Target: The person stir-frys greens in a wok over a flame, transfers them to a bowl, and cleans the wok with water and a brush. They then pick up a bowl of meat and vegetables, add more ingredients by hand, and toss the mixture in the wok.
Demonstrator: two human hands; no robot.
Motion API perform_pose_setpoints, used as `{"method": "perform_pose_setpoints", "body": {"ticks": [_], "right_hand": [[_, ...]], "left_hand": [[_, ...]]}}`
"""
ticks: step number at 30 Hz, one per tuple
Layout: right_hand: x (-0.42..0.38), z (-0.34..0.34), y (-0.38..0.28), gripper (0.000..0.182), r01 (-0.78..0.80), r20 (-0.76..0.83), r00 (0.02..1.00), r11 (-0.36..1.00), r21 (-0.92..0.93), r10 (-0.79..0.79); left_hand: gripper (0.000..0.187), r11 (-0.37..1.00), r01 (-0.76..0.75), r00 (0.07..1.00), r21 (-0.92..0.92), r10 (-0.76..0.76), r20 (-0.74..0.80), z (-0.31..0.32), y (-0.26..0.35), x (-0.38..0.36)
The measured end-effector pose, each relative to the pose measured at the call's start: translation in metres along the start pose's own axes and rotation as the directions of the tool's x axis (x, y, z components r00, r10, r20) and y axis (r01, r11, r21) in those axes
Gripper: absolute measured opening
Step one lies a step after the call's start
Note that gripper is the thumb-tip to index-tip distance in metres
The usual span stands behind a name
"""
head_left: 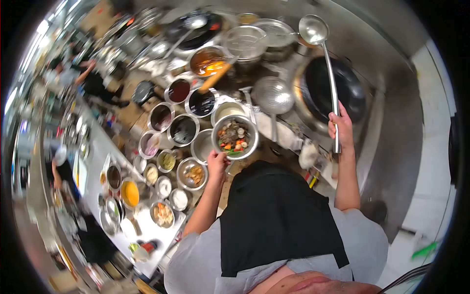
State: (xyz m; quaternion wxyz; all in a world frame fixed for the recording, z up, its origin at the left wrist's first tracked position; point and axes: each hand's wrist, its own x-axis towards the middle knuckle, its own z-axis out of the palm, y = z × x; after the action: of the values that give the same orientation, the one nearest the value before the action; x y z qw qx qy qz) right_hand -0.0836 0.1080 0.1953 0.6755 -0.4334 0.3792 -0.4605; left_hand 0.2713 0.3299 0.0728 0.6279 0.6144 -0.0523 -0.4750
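Note:
My right hand (341, 128) is wrapped round the long handle of a metal ladle (313, 30), whose bowl points away from me over the stove. Below it sits a black wok (328, 88). My left hand (218, 165) grips the near rim of a metal bowl (254, 139) with dark pieces, sliced mushrooms, and orange, red and green vegetables in it. The bowl is beside several sauce pots, among them a pot of black sauce (183, 129). A perforated strainer (273, 95) lies between the bowl and the wok.
Left of my left hand are a bowl of brown pieces (194, 175), a container of yellow liquid (130, 192) and a metal counter (117, 235). A pot of orange liquid (208, 61) and wire strainers (245, 41) stand farther back. Another person (73, 76) stands far left.

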Motion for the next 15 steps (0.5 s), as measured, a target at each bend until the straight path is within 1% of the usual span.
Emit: {"method": "perform_pose_setpoints", "body": {"ticks": [1,2,3,5,6,7,8,9,10,11,12,13,14,15], "right_hand": [[-0.021,-0.018,-0.006,0.061,-0.003,-0.108,0.994,0.983,-0.186,-0.017],[-0.040,-0.036,-0.006,0.066,-0.043,-0.224,0.974,0.925,-0.377,-0.046],[-0.062,-0.043,-0.011,0.069,-0.126,-0.323,0.945,0.864,-0.488,-0.044],[-0.092,-0.071,-0.016,0.070,-0.266,-0.381,0.923,0.786,-0.557,0.043],[-0.097,-0.086,-0.018,0.071,-0.318,-0.436,0.894,0.828,-0.461,0.100],[-0.097,-0.106,-0.019,0.071,-0.326,-0.456,0.884,0.831,-0.452,0.099],[-0.096,-0.130,-0.016,0.071,-0.262,-0.429,0.884,0.956,-0.132,0.183],[-0.097,-0.150,-0.008,0.072,-0.184,-0.373,0.893,0.961,0.205,0.251],[-0.096,-0.154,0.005,0.074,-0.168,-0.373,0.904,0.976,0.137,0.208],[-0.097,-0.165,0.034,0.070,-0.145,-0.398,0.909,0.989,-0.028,0.122],[-0.098,-0.166,0.050,0.068,-0.206,-0.475,0.879,0.934,-0.291,0.046],[-0.100,-0.166,0.061,0.066,-0.272,-0.521,0.852,0.805,-0.526,-0.052],[-0.103,-0.175,0.077,0.066,-0.277,-0.519,0.854,0.805,-0.525,-0.045],[-0.109,-0.182,0.094,0.065,-0.146,-0.455,0.855,0.726,-0.672,-0.248]], "left_hand": [[0.005,1.000,0.008,1.000,0.008,-0.008,0.028,0.010,-0.003,0.003],[0.005,1.000,0.007,0.999,0.027,-0.008,0.036,0.023,-0.001,-0.003],[0.006,0.999,0.026,0.999,0.021,-0.026,0.041,0.036,-0.003,-0.006],[0.007,0.998,0.039,0.995,0.044,-0.043,0.090,0.051,-0.018,-0.003],[0.007,0.997,0.049,0.992,0.063,-0.056,0.110,0.060,-0.023,-0.004],[0.007,0.995,0.057,0.986,0.078,-0.068,0.155,0.067,-0.027,-0.006],[0.008,0.994,0.064,0.978,0.091,-0.081,0.193,0.074,-0.031,-0.008],[0.008,0.992,0.074,0.976,0.101,-0.093,0.195,0.080,-0.035,-0.010],[0.008,0.990,0.077,0.968,0.122,-0.104,0.229,0.088,-0.038,-0.011],[0.008,0.987,0.078,0.959,0.141,-0.113,0.260,0.096,-0.040,-0.014],[0.008,0.983,0.080,0.964,0.168,-0.119,0.237,0.105,-0.039,-0.019],[0.008,0.982,0.084,0.965,0.171,-0.123,0.232,0.112,-0.040,-0.023],[0.007,0.980,0.081,0.964,0.180,-0.123,0.235,0.116,-0.041,-0.026],[0.006,0.978,0.079,0.963,0.191,-0.124,0.238,0.118,-0.041,-0.029]]}}
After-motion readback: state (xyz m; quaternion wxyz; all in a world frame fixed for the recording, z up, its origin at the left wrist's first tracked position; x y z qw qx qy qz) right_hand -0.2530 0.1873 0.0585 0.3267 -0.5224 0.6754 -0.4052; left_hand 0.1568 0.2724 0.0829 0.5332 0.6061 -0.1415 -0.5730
